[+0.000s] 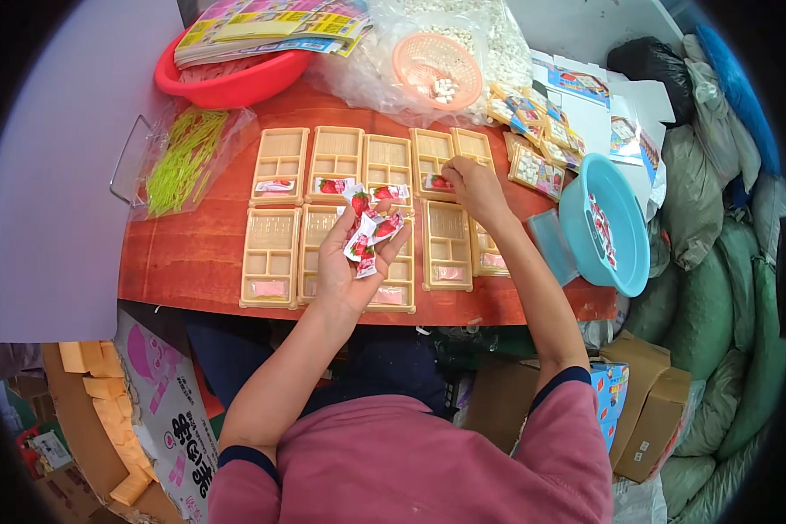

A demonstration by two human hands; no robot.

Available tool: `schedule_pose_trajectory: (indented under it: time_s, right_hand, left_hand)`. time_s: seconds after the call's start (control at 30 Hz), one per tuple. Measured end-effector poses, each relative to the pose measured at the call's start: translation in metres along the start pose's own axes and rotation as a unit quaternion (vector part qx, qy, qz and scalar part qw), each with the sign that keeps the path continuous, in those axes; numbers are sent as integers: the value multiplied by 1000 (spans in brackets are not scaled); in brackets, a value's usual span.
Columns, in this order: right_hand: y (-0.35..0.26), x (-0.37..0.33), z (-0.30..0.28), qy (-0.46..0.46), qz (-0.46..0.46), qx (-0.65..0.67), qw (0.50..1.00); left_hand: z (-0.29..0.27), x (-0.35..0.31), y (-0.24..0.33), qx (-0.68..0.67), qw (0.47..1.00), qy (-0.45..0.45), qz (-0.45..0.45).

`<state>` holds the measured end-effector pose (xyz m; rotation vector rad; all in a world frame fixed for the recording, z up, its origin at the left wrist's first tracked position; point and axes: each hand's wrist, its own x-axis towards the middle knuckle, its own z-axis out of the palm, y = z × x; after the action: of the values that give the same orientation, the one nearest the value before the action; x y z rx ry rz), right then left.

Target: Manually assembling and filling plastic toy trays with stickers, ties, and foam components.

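My left hand (348,271), palm up with curled fingers, holds several small white packets printed with red strawberries (363,229). It hovers over the middle trays and hides parts of them. My right hand (473,185) reaches to a beige compartment tray (431,144) in the far row. Its fingers are pinched at the right end of a strawberry packet (437,182) lying in that tray's lower compartment. Similar packets lie in the far-row trays to the left, such as the leftmost tray (280,142). The near-row trays (269,229) show pink packets (268,288) in their lower compartments.
A light-blue basin (630,262) with more packets stands right. Filled packs (537,168) lie beyond it. At the back are a pink strainer basket (408,65) of white pieces and a red basin (227,93) bearing printed sheets. Yellow-green sticks (183,162) lie left on the red table (175,271).
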<state>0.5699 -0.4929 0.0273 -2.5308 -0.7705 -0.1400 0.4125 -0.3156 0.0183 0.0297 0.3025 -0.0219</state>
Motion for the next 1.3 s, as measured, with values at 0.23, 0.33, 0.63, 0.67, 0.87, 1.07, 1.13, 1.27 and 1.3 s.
schedule_pose_trajectory:
  time_s: [0.23, 0.33, 0.63, 0.67, 0.87, 1.07, 1.13, 1.27, 1.3]
  right_hand:
    - [-5, -7, -7, 50, -62, -38, 996]
    - [1, -12, -5, 3, -114, -12, 993]
    - [-62, -16, -31, -74, -47, 261, 961]
    - [-70, -16, -36, -69, -42, 259, 962]
    - [-56, -20, -58, -216, 9, 260, 941]
    - [46, -27, -47, 85, 246, 459, 849]
    - [67, -28, -35, 96, 259, 435, 857]
    - [75, -24, -22, 108, 286, 389, 869]
    - [73, -22, -20, 110, 290, 388, 868]
  left_hand:
    - [1, 1, -1, -8, 1000, -2, -13]
    - [2, 2, -6, 3, 1000, -5, -17]
    - [3, 3, -19, 99, 991, -12, -88]
    - [1, 5, -23, 102, 990, -12, -96]
    - [2, 1, -38, 129, 983, 2, -133]
    - [9, 1, -42, 73, 989, -13, -131]
    - [9, 2, -42, 68, 990, -14, -122]
    - [8, 3, -42, 58, 993, -11, -104]
    - [8, 3, -42, 59, 993, -12, -102]
